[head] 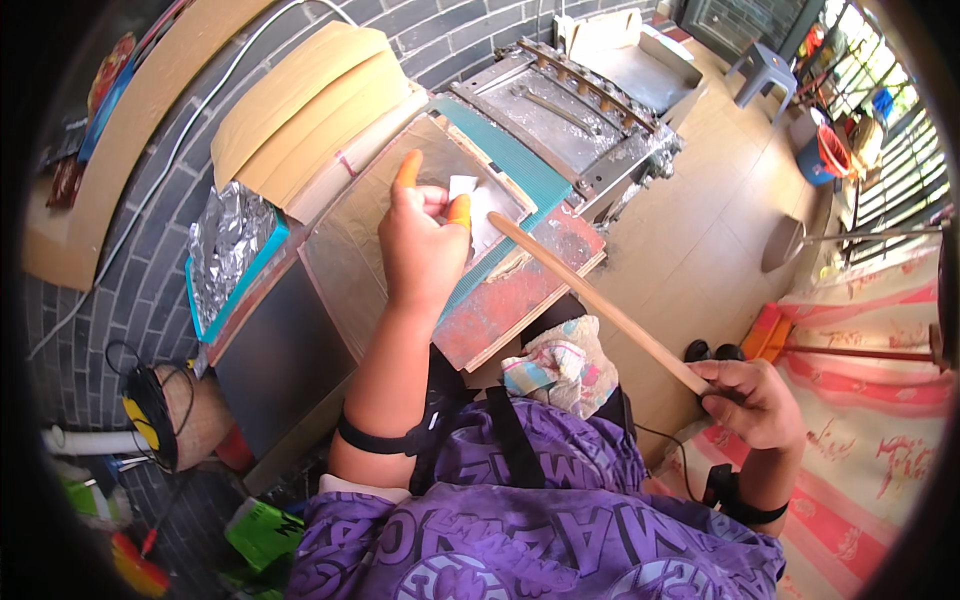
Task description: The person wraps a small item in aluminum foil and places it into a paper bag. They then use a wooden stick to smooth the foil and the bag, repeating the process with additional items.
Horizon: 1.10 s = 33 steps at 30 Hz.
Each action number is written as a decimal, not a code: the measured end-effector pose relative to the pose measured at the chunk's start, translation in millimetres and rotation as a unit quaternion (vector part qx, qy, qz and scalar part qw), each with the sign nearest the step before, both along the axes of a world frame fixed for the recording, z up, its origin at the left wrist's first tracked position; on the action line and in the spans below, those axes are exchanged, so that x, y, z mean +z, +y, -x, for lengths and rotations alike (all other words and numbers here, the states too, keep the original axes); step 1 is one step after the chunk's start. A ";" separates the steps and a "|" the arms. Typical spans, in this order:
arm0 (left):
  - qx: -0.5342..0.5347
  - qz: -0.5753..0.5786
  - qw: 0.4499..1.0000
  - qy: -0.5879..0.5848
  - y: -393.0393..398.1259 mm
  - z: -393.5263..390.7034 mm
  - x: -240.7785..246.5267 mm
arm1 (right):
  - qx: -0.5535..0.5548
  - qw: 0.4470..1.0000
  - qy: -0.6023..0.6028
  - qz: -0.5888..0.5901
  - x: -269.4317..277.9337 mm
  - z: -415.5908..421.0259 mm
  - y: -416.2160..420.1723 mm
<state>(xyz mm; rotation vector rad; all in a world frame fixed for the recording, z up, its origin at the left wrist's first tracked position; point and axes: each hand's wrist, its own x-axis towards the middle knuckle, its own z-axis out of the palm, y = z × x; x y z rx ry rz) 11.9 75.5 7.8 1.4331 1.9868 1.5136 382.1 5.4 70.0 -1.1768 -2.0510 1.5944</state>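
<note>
My left hand (430, 244), with orange covers on its thumb and index finger, pinches a small white piece (463, 185), perhaps paper, above a flat board covered with thin translucent sheets (360, 217). A long flat wooden stick (600, 300) runs from my right hand (754, 405), which grips its lower end. The stick's rounded tip lies near my left thumb, over a white area of the sheets; whether it touches is unclear. Beneath the board is a teal ribbed mat (517, 161), on a worn red wooden board (517, 307).
Brown paper sheets (307, 112) and crumpled foil in a teal tray (279, 244) lie to the left. A metal frame with a wrench (559, 109) and a metal tray (637, 64) stand farther back. A patterned cloth (562, 364) lies by my lap; a pink-and-white curtain (847, 450) hangs at right.
</note>
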 end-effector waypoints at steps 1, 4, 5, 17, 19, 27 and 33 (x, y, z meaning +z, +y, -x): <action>-0.003 -0.012 1.000 0.001 0.6 1.7 -2.2 | 0.004 1.000 0.002 -0.019 -0.8 2.5 0.4; -0.008 -0.035 0.999 -0.001 1.5 3.6 -6.3 | 0.016 0.998 -0.002 -0.061 2.6 8.3 4.0; -0.011 -0.032 0.999 0.005 1.0 3.4 -5.7 | 0.016 0.998 -0.001 -0.057 1.5 10.3 5.5; -0.099 -0.044 0.994 0.010 -7.7 -5.3 -4.1 | -0.012 1.000 0.000 -0.017 -10.0 28.5 23.7; -0.115 -0.076 0.988 0.074 -14.1 -2.6 -6.9 | -0.020 1.000 0.018 -0.004 -12.9 36.8 26.3; -0.054 -0.039 0.968 0.243 -46.3 10.1 -15.4 | 0.000 0.999 0.030 0.040 -14.9 62.9 45.5; -0.092 -0.033 0.952 0.289 -60.0 7.1 -11.7 | 0.019 0.999 0.035 0.029 -16.9 83.7 60.1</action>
